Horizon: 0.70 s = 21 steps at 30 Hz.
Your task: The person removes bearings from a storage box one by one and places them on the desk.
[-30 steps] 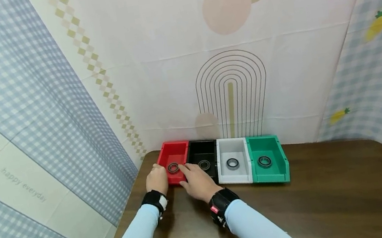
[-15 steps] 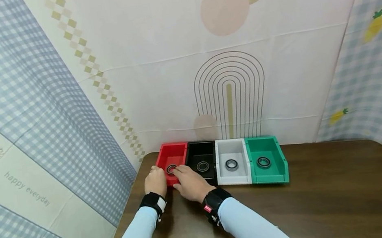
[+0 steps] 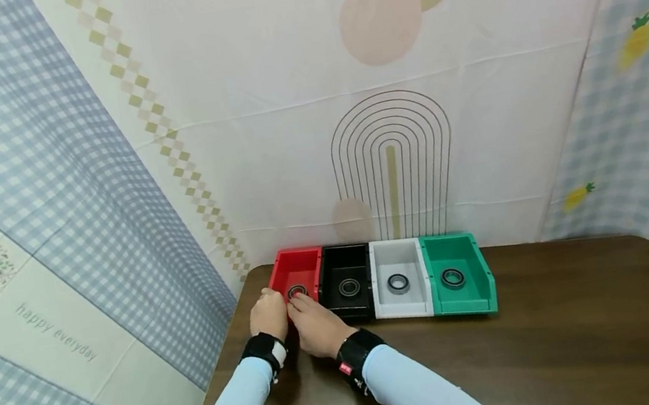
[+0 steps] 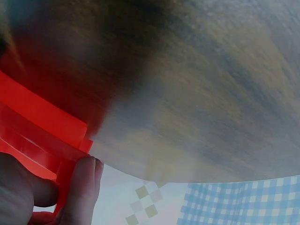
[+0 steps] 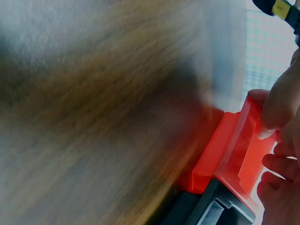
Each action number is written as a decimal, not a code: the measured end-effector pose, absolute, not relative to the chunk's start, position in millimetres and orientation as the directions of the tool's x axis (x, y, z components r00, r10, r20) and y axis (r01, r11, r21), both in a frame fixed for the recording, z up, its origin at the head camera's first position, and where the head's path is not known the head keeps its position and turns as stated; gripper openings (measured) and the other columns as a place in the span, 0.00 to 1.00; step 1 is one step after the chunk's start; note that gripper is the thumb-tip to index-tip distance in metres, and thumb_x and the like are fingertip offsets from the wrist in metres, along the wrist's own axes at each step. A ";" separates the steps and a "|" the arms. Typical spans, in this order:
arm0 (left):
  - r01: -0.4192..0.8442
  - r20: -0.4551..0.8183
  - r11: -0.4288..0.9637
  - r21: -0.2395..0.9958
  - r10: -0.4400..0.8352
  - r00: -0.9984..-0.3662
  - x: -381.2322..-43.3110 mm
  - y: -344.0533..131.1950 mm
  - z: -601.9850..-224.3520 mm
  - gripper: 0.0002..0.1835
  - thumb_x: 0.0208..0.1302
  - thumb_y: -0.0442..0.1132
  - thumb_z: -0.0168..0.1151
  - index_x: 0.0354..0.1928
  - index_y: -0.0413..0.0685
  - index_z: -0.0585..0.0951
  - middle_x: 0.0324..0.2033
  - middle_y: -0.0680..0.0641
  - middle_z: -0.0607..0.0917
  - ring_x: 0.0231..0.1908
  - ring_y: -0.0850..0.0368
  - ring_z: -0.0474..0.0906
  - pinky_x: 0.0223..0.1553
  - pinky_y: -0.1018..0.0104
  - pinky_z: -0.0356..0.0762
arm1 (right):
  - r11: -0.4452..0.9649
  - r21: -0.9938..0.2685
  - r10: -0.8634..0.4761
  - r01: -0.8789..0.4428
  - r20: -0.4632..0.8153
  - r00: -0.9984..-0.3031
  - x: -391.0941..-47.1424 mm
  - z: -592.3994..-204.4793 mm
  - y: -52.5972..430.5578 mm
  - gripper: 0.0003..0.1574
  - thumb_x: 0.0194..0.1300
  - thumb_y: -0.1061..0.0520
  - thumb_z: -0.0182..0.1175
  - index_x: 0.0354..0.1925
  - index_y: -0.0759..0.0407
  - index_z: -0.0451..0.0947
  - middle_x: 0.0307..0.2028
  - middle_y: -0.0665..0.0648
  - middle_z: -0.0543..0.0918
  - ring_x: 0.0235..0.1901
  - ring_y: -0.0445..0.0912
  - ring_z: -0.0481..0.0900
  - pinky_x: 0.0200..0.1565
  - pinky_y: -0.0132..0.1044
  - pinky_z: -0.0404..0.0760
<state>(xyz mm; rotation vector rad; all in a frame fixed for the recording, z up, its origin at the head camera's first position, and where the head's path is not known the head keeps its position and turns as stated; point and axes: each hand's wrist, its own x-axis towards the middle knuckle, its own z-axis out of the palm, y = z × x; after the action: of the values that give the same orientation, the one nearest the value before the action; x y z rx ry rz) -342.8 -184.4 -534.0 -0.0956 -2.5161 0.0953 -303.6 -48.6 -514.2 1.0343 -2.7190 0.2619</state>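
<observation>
Red bin (image 3: pixel 298 268), long axis running toward the wall cloth (image 3: pixel 275 168), left grip (image 3: pixel 268 316) clasping its edge, right grip (image 3: pixel 320 326) released

pale-blue sleeves (image 3: pixel 430 386) | black wristbands (image 3: pixel 359 350) | left: white patch (image 3: pixel 279 353) | right: red tag (image 3: pixel 346 368)

"happy everyday" (image 3: pixel 56 331), in grey lowercase letters, stands on the cloth (image 3: pixel 67 206) between eight and nine o'clock in the head view, slanting down toward four o'clock; at six o'clock, a red tag (image 3: pixel 346 368) on the right wrist's black band (image 3: pixel 360 348) bears pale marks, too small to read.
</observation>
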 end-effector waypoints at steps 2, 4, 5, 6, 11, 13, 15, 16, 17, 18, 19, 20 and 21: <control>0.037 0.575 0.996 -0.085 0.080 -0.814 -341.6 -184.5 -534.5 0.12 0.67 0.28 0.55 0.40 0.20 0.81 0.22 0.33 0.86 0.21 0.47 0.85 0.20 0.57 0.83 | 0.745 -0.090 -0.627 -0.661 0.245 -0.740 -304.9 -515.4 -50.2 0.32 0.66 0.60 0.55 0.67 0.66 0.70 0.66 0.63 0.74 0.71 0.56 0.68 0.74 0.43 0.63; 0.039 0.570 0.996 -0.078 0.077 -0.818 -341.2 -184.7 -534.7 0.12 0.67 0.28 0.55 0.40 0.20 0.81 0.22 0.34 0.86 0.21 0.46 0.85 0.20 0.57 0.83 | 0.753 -0.102 -0.618 -0.650 0.229 -0.752 -307.7 -517.0 -51.7 0.32 0.67 0.59 0.55 0.68 0.65 0.69 0.66 0.62 0.74 0.71 0.55 0.68 0.74 0.42 0.63; 0.042 0.567 0.996 -0.075 0.077 -0.820 -341.8 -184.8 -534.7 0.12 0.68 0.28 0.55 0.40 0.20 0.81 0.22 0.33 0.86 0.21 0.46 0.85 0.20 0.57 0.83 | 0.755 -0.109 -0.616 -0.646 0.221 -0.756 -309.4 -517.7 -52.4 0.32 0.67 0.59 0.55 0.68 0.65 0.69 0.67 0.62 0.74 0.71 0.54 0.68 0.74 0.42 0.63; 0.044 0.565 0.996 -0.072 0.077 -0.822 -342.5 -185.1 -534.4 0.13 0.68 0.28 0.54 0.41 0.20 0.81 0.23 0.33 0.86 0.22 0.46 0.86 0.20 0.57 0.83 | 0.756 -0.119 -0.612 -0.644 0.218 -0.760 -311.5 -518.3 -53.1 0.32 0.68 0.59 0.54 0.68 0.65 0.69 0.67 0.62 0.74 0.71 0.54 0.68 0.74 0.42 0.63; 0.039 0.550 0.997 -0.063 0.068 -0.832 -346.0 -186.0 -530.3 0.16 0.69 0.29 0.52 0.47 0.17 0.79 0.28 0.31 0.88 0.24 0.44 0.87 0.22 0.55 0.84 | 0.759 -0.161 -0.598 -0.631 0.209 -0.773 -320.8 -519.8 -58.1 0.34 0.67 0.60 0.56 0.69 0.67 0.67 0.70 0.64 0.70 0.73 0.56 0.64 0.75 0.43 0.61; 0.035 0.546 0.998 -0.060 0.063 -0.836 -345.8 -186.3 -529.1 0.16 0.69 0.29 0.52 0.48 0.17 0.78 0.29 0.31 0.88 0.24 0.44 0.87 0.22 0.55 0.84 | 0.762 -0.156 -0.594 -0.628 0.215 -0.775 -323.7 -521.4 -60.5 0.35 0.65 0.59 0.57 0.69 0.67 0.68 0.70 0.64 0.70 0.73 0.55 0.64 0.75 0.42 0.62; 0.037 0.544 0.997 -0.064 0.066 -0.837 -345.5 -186.8 -529.6 0.16 0.69 0.29 0.53 0.48 0.17 0.79 0.29 0.31 0.88 0.24 0.44 0.87 0.22 0.55 0.84 | 0.764 -0.146 -0.593 -0.629 0.226 -0.773 -325.8 -522.8 -63.2 0.34 0.64 0.60 0.58 0.68 0.66 0.68 0.69 0.63 0.71 0.71 0.55 0.66 0.74 0.42 0.63; 0.041 0.546 0.997 -0.065 0.069 -0.835 -345.4 -187.0 -530.1 0.16 0.69 0.29 0.53 0.48 0.17 0.79 0.29 0.31 0.88 0.24 0.44 0.87 0.22 0.55 0.84 | 0.766 -0.136 -0.590 -0.628 0.238 -0.772 -326.7 -523.5 -64.7 0.34 0.64 0.60 0.58 0.67 0.66 0.69 0.67 0.63 0.72 0.70 0.55 0.67 0.74 0.42 0.64; 0.044 0.545 0.997 -0.067 0.073 -0.835 -345.4 -187.4 -530.8 0.15 0.69 0.29 0.54 0.47 0.17 0.79 0.28 0.31 0.88 0.24 0.44 0.87 0.22 0.55 0.84 | 0.769 -0.133 -0.585 -0.625 0.250 -0.772 -327.5 -524.3 -66.2 0.33 0.64 0.60 0.59 0.66 0.65 0.70 0.65 0.62 0.74 0.69 0.54 0.69 0.73 0.43 0.65; 0.051 0.547 0.996 -0.067 0.079 -0.834 -345.2 -187.7 -531.4 0.15 0.68 0.29 0.54 0.46 0.18 0.79 0.27 0.31 0.87 0.23 0.44 0.86 0.22 0.55 0.84 | 0.773 -0.135 -0.575 -0.620 0.261 -0.775 -328.4 -525.1 -67.8 0.31 0.63 0.60 0.59 0.65 0.64 0.72 0.63 0.61 0.75 0.67 0.54 0.70 0.73 0.43 0.66; 0.056 0.544 0.996 -0.068 0.084 -0.835 -345.1 -188.0 -532.4 0.14 0.68 0.29 0.55 0.45 0.18 0.79 0.26 0.32 0.87 0.23 0.44 0.86 0.22 0.55 0.83 | 0.778 -0.142 -0.566 -0.612 0.265 -0.781 -328.8 -525.5 -69.8 0.30 0.64 0.60 0.58 0.64 0.64 0.72 0.61 0.61 0.76 0.66 0.54 0.71 0.73 0.45 0.66; 0.062 0.541 0.996 -0.065 0.087 -0.837 -345.0 -188.4 -533.3 0.14 0.68 0.29 0.55 0.44 0.19 0.79 0.26 0.32 0.87 0.22 0.44 0.86 0.22 0.55 0.83 | 0.785 -0.152 -0.553 -0.601 0.267 -0.789 -329.4 -526.7 -71.5 0.29 0.65 0.61 0.58 0.64 0.63 0.73 0.60 0.61 0.76 0.65 0.54 0.71 0.72 0.46 0.66; 0.066 0.534 0.996 -0.063 0.090 -0.841 -344.8 -188.6 -534.3 0.13 0.68 0.29 0.56 0.44 0.19 0.79 0.25 0.32 0.87 0.22 0.44 0.86 0.22 0.55 0.83 | 0.792 -0.159 -0.540 -0.590 0.268 -0.798 -330.2 -528.3 -73.5 0.28 0.65 0.61 0.57 0.63 0.63 0.74 0.59 0.61 0.77 0.65 0.54 0.72 0.72 0.47 0.67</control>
<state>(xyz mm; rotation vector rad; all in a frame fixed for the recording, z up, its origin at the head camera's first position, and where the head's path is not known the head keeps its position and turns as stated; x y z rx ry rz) -344.8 -188.6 -534.3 -0.1092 -2.5722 0.0564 -330.2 -73.5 -528.3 0.8851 -2.7728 0.3472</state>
